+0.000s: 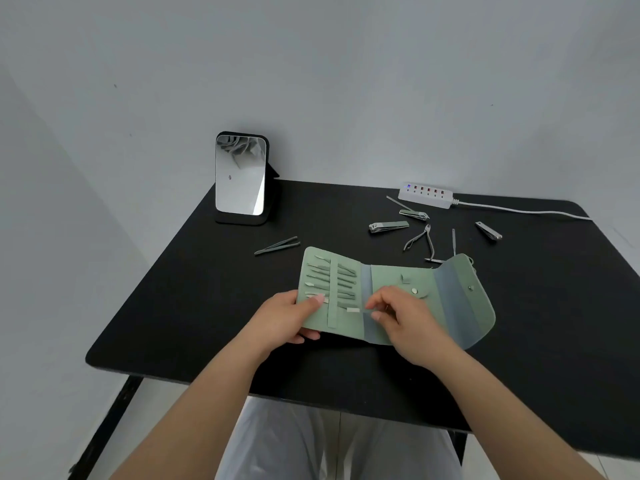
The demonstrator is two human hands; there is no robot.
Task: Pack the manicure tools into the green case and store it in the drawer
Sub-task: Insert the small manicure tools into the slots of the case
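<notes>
While the left hand (294,315) grips the green case (394,299) unfolded left-to-right on the worktop (180,306), the right hand (405,318) pinches a slim tool (353,309) lying crosswise.

Black counter (194,306) at frame centre against plain grey-white walls (346,81); wall corner at left; pale floor (166,410) at lower left.

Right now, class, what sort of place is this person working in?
Probably a plain home dressing or grooming corner: a black matte tabletop against bare grey walls, a small standing rectangular mirror, and a white plastic power strip.
</notes>
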